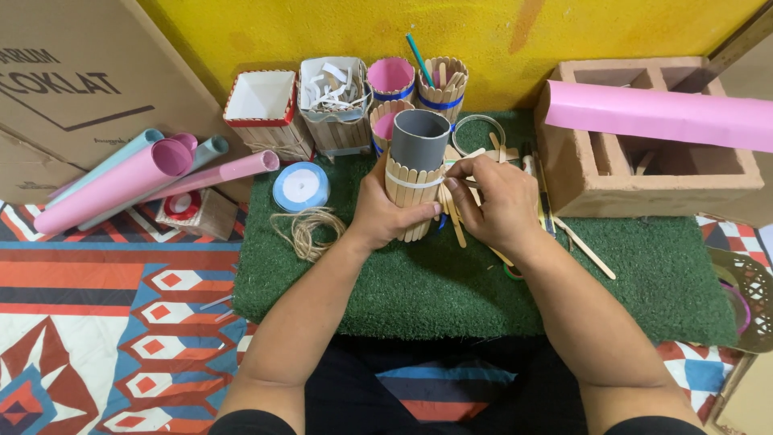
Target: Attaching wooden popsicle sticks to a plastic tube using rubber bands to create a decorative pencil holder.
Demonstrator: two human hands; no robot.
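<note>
Left hand around stick-clad tube

Cardboard box with dark print, far left

The large brown cardboard box leans at the upper left against the yellow wall, behind the rolled paper tubes, dark lettering on its face.

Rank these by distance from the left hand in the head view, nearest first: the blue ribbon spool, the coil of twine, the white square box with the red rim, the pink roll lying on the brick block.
1. Coil of twine, just left of the left hand.
2. Blue ribbon spool, slightly farther, up and left.
3. White square box with the red rim, back left by the wall.
4. Pink roll on the brick block, far on the right side.
</note>
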